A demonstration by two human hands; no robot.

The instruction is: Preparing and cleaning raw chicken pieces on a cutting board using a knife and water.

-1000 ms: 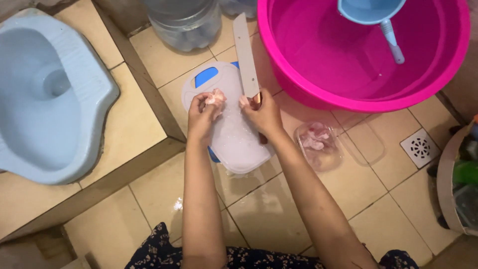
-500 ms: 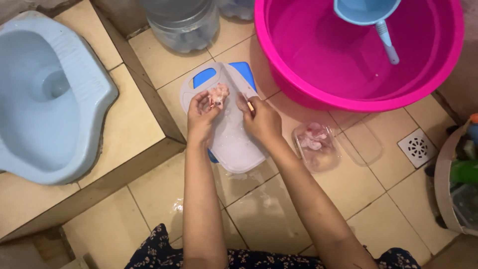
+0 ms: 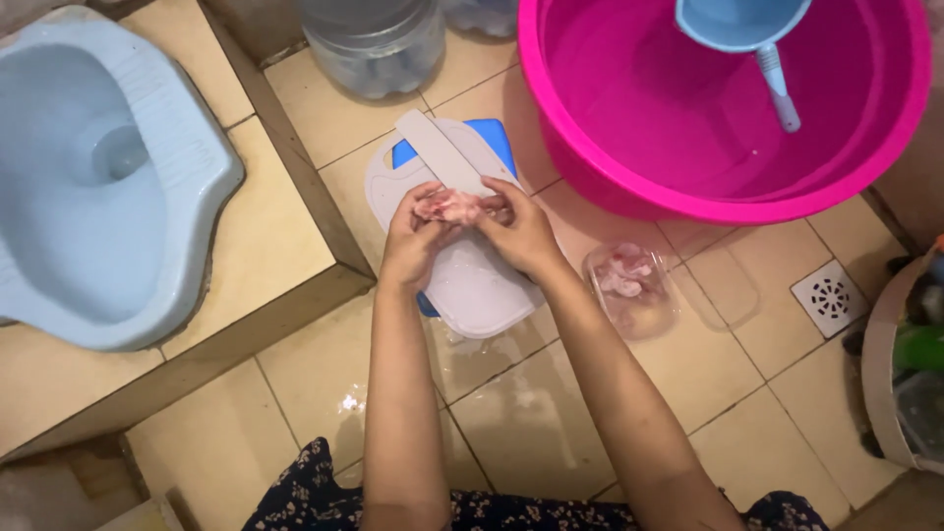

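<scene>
Underfoot, wet beige floor tiles (image 3: 531, 413).

- Raw meat piece (image 3: 447, 206): pink and pale, wet-looking, held above the cutting board.
- Knife (image 3: 440, 151): long pale blade, angled up and to the left over the cutting board; handle hidden.
- Cutting board (image 3: 470, 285): whitish, blue-edged, flat on the floor tiles.

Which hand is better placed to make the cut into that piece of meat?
Right. The right hand already holds the knife over the cutting board, while the left hand pins the meat.
</scene>
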